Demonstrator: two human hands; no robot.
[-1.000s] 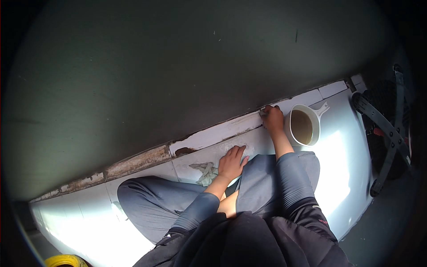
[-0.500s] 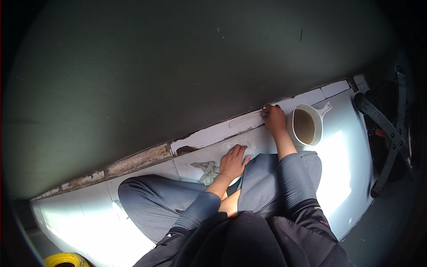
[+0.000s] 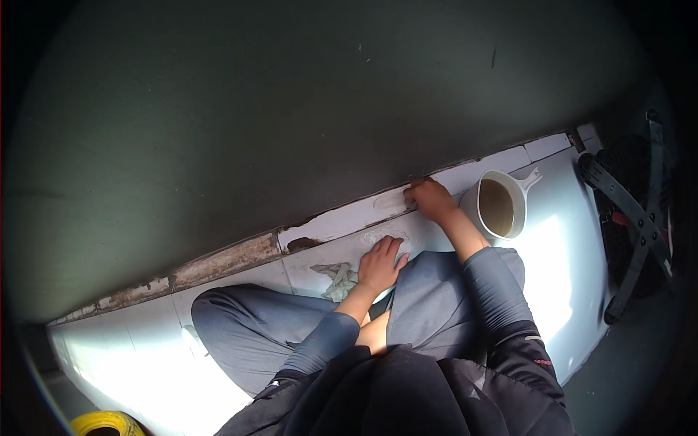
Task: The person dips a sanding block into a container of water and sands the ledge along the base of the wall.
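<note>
Hands (image 3: 381,267) (image 3: 431,200) on tiles (image 3: 343,220), only right curled.

Right hand (image 3: 429,199) on the skirting (image 3: 345,221), jug (image 3: 519,207) to its right, cloth (image 3: 337,281) left of the left hand (image 3: 381,266).

Tile (image 3: 345,220) — a long white strip set along the foot of the dark wall (image 3: 218,145), slanting upward to the right. Its upper edge is ragged and lined with brown grime; a dark brown patch marks its lower left end. Toward the right, a faint cloudy smear lies next to the right fingers (image 3: 414,191), which cover part of its face. Cloth (image 3: 337,282) — pale grey-green, crumpled, lying just beside the left hand (image 3: 378,269); contact unclear.
</note>
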